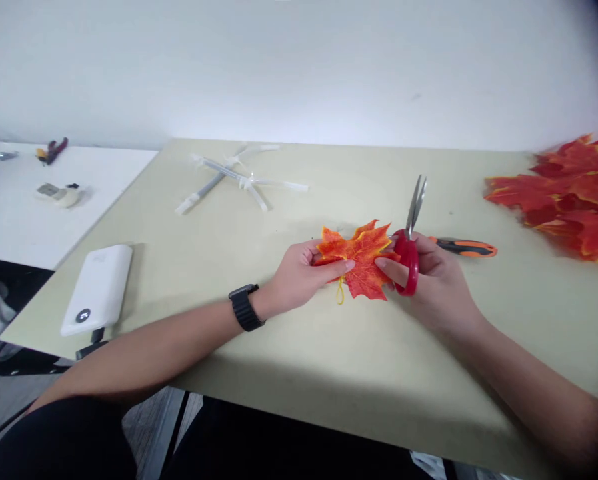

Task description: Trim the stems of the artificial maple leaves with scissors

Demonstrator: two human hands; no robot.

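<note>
An orange-red artificial maple leaf (363, 257) with yellow edges is held between both hands above the table. My left hand (306, 273) pinches its left side, thumb on top and fingers underneath. A thin yellow loop (340, 293) hangs below the leaf by that thumb. My right hand (436, 280) presses a thumb on the leaf's right side and also carries red-handled scissors (407, 263), its thumb passing through a handle ring. The scissors' blades point up and away, nearly together. Fingers beneath the leaf are hidden.
A heap of red leaves (573, 200) lies at the right. Behind my right hand is an orange-and-black handled tool (466, 248). Clear plastic tubes (229, 173) lie at the back. A white power bank (99, 287) sits left; pliers (53, 152) rest on the white table beyond.
</note>
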